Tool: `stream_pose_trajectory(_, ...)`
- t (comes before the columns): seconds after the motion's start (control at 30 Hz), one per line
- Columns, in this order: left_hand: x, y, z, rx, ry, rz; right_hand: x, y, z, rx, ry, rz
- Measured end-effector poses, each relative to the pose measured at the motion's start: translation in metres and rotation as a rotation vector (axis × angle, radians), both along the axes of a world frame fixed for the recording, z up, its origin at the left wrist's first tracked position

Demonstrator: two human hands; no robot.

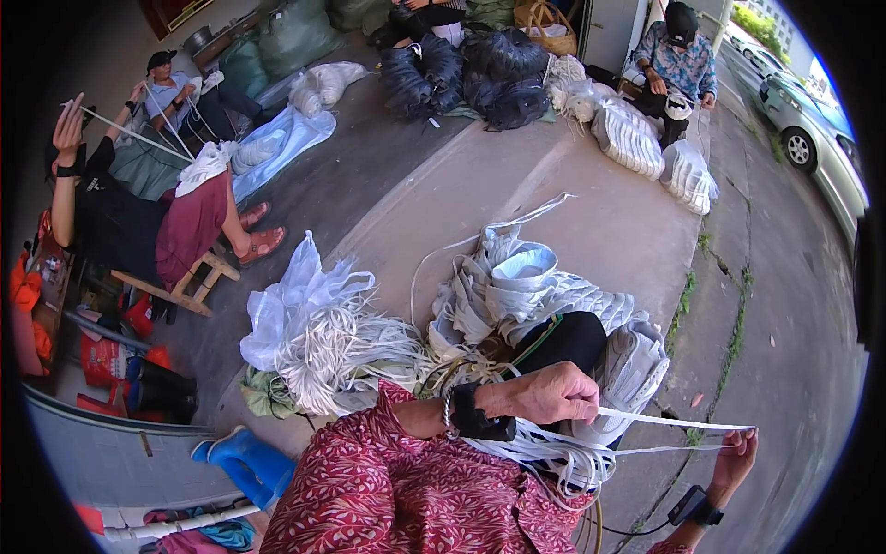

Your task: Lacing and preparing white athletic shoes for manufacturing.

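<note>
A white shoelace [669, 419] stretches taut between my two hands. My left hand [554, 392], closed in a pinch, grips one end just above a white shoe upper [632, 365] beside my dark-clad knee. Out to the right, my right hand [736, 457] pinches the other end between its fingertips. A second strand runs back from the right hand toward a loose bundle of white laces [581, 462] on my lap. Whether the lace passes through the upper is hidden by my left hand.
A heap of white laces [337, 355] lies beside a clear plastic bag [300, 300]. Stacked pale shoe uppers [526, 277] spread ahead of my knee. Blue boots [245, 462] stand at lower left. Co-workers sit at left and far right; a silver car [817, 138] is parked outside.
</note>
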State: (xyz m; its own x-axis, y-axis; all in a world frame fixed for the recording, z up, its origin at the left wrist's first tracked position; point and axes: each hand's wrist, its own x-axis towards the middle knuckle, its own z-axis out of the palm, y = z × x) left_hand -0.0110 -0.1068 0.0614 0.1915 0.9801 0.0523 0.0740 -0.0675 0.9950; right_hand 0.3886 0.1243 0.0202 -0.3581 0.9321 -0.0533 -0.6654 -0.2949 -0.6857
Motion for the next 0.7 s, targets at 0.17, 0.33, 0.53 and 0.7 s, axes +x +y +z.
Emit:
stream_pose_trajectory(0.17, 0.022, 0.012, -0.016, 0.000, -0.020, 0.006, 0.015, -0.023, -0.023, 0.166, -0.529, 0.072)
stream_pose_trajectory(0.33, 0.063, 0.018, -0.035, 0.033, 0.200, -0.010, -0.089, -0.090, 0.018, 0.513, -0.948, 0.194)
stream_pose_trajectory(0.53, 0.079, 0.024, -0.044, -0.005, 0.227, 0.014, -0.134, -0.135, 0.021, 0.437, -0.868, 0.611)
stream_pose_trajectory(0.7, 0.067, 0.021, -0.049, -0.031, 0.171, 0.161, -0.151, -0.129, 0.014, 0.708, -0.945, 0.491)
